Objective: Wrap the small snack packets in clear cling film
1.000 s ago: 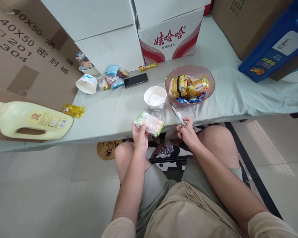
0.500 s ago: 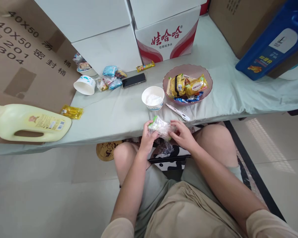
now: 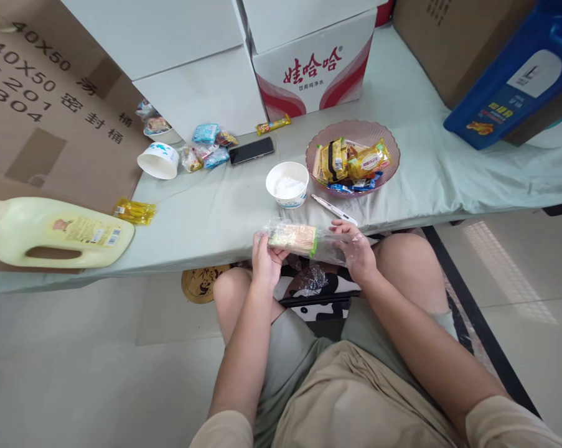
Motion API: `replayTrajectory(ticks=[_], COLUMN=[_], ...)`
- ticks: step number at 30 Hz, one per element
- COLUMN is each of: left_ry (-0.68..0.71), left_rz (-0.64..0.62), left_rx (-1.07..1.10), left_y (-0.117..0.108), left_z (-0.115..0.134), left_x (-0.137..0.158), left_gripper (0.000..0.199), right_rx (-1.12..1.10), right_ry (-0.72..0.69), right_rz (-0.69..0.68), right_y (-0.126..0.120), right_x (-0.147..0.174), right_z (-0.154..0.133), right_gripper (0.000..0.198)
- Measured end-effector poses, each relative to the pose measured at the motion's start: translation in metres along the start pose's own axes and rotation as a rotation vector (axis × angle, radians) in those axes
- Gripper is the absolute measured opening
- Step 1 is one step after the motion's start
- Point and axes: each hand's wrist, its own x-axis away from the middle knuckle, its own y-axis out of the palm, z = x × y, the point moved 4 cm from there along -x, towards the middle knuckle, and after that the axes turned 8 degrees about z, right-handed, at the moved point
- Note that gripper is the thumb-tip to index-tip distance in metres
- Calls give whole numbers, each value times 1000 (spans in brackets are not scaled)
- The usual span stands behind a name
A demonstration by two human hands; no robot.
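Over the table's front edge I hold a clear plastic packet (image 3: 292, 238) with a pale, ridged block and a green strip inside; what the block is I cannot make out. My left hand (image 3: 267, 261) is closed on its left end. My right hand (image 3: 356, 252) pinches the loose, see-through wrapper at its right end. Just beyond the packet stands a white paper bowl (image 3: 288, 198) with crumpled clear plastic in it. A white pen-shaped cutter (image 3: 333, 209) lies beside the bowl, near my right hand.
A pink glass bowl (image 3: 393, 134) holds packaged snacks. Farther left lie a phone (image 3: 251, 151), several small packets (image 3: 206, 146), a tipped paper bowl (image 3: 158, 160) and a yellow packet (image 3: 135, 211). Jugs (image 3: 59, 231) and boxes (image 3: 313, 71) border the table. Crumpled clear plastic (image 3: 312, 279) sits between my knees.
The packet has gone from bunched up between my hands to stretched out sideways, showing the pale block. My hands have moved apart, the right one drawing the wrapper to the right.
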Motion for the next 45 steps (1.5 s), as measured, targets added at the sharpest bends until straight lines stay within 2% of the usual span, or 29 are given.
replayTrajectory(ticks=[3, 6, 9, 11, 14, 16, 18, 20, 21, 22, 23, 24, 26, 29, 34, 37, 40, 43, 45], left_ry=[-34, -52, -96, -117, -97, -70, -53, -44, -42, -43, -45, -48, -53, -79, -206, -236, -266, -217, -154], left_rz=[-48, -142, -240, -253, -192, -144, -119, -113, -111, -109, -108, -109, -125, -188, -320, -360, -366, -258, -128], left_rx=[36, 64, -26, -115, -175, -171, -157, -158, -163, -171, -178, -183, -179, -160, -109, -112, -99, -9, 88], left_y=[2, 7, 12, 14, 12, 10, 10, 11, 11, 12, 13, 13, 14, 16, 19, 21, 23, 18, 11], left_z=[-2, -5, -10, -13, -11, -10, -8, -8, -9, -9, -10, -10, -12, -13, -14, -14, -16, -10, -2], left_x=[1, 5, 12, 15, 14, 12, 11, 12, 13, 13, 14, 15, 17, 20, 25, 29, 30, 21, 10], left_gripper=[36, 45, 51, 53, 50, 48, 45, 42, 42, 43, 43, 44, 45, 44, 41, 34, 29, 22, 12], right_rx=[-30, 58, 80, 89, 130, 236, 405, 557, 595, 605, 598, 586, 590, 586, 280, 156, 84, -7, -38], right_ry=[51, -34, -69, -70, 11, 31, -123, -427, -590, -731, -823, -853, -737, -385, -8, 79, 126, 232, 230], right_rz=[-94, -201, -305, -340, -273, -105, 138, 282, 258, 176, 64, -38, -140, -120, -141, -146, -79, -13, 40], right_y=[9, 20, 28, 30, 27, 17, 5, 0, 3, 7, 13, 18, 25, 27, 24, 23, 24, 26, 25], right_x=[5, 12, 17, 19, 17, 14, 13, 17, 21, 26, 30, 32, 32, 25, 17, 14, 11, 10, 10], right_z=[-1, -6, -10, -10, -4, -2, -9, -24, -30, -35, -37, -38, -33, -19, -3, 2, 4, 7, 5], right_gripper=[39, 39, 39, 45, 49, 33, 20, 19, 18, 19, 22, 24, 24, 33, 61, 71, 64, 50, 47])
